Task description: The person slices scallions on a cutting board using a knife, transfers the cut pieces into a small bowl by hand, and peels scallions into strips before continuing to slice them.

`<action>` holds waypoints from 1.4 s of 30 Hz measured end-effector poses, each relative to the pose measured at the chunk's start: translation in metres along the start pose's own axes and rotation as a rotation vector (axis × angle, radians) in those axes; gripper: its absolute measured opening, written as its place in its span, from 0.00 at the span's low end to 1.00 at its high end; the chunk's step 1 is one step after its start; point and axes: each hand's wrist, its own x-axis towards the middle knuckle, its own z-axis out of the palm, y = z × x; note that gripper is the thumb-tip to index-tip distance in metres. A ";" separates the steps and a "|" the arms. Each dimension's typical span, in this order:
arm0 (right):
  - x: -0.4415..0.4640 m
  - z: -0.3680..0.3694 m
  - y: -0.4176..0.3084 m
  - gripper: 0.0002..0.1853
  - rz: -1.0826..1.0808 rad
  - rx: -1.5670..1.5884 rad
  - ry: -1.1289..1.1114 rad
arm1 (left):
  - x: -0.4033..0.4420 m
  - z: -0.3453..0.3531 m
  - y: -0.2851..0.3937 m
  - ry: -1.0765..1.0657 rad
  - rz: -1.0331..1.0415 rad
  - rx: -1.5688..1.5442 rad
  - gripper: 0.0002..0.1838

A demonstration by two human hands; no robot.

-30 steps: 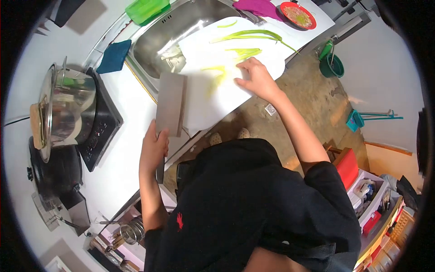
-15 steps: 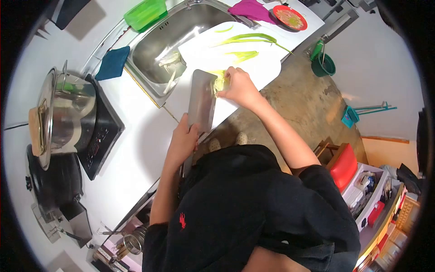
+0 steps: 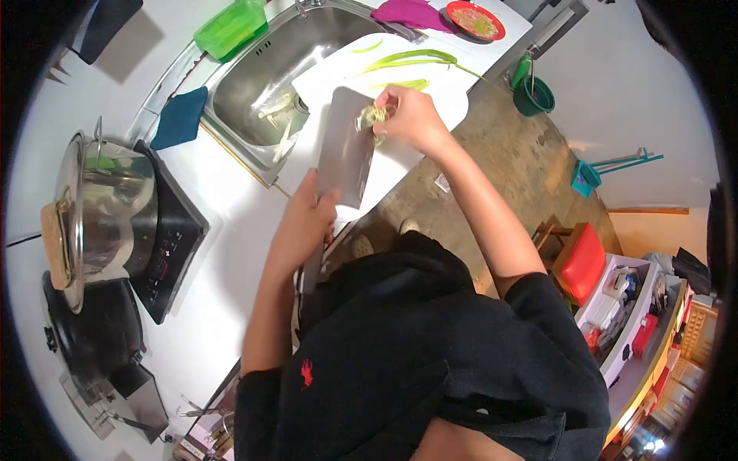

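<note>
My left hand (image 3: 301,223) is wrapped round the handle of a wide cleaver (image 3: 346,150), its blade pointing away from me over the white cutting board (image 3: 453,107). My right hand (image 3: 415,119) pinches a small bunch of shredded green onion (image 3: 374,117) beside the blade, above the board. Whether the shreds touch the steel, I cannot tell. Farther back on the board lie long green onion stalks (image 3: 411,58) and a shorter cut piece partly hidden behind my right hand.
A steel sink (image 3: 254,84) with pale scraps is left of the board. A red plate (image 3: 477,21) of food and a purple cloth (image 3: 411,13) are at the back. At left, a lidded pot (image 3: 119,211) stands on a black induction cooker (image 3: 173,253).
My right hand has lifted the green onion shreds up and away from the board. The cleaver has shifted slightly away from me, and the whole view has turned a little.
</note>
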 end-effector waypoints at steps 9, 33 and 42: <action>0.075 -0.074 0.015 0.19 -0.159 -0.008 0.152 | 0.062 0.034 0.083 0.101 0.068 0.031 0.17; 0.261 -0.250 0.205 0.06 -0.620 -0.210 0.101 | 0.296 0.208 0.230 0.305 0.205 0.347 0.16; 0.259 -0.275 0.201 0.09 -0.381 -0.181 0.049 | 0.297 0.206 0.214 0.299 0.170 0.391 0.16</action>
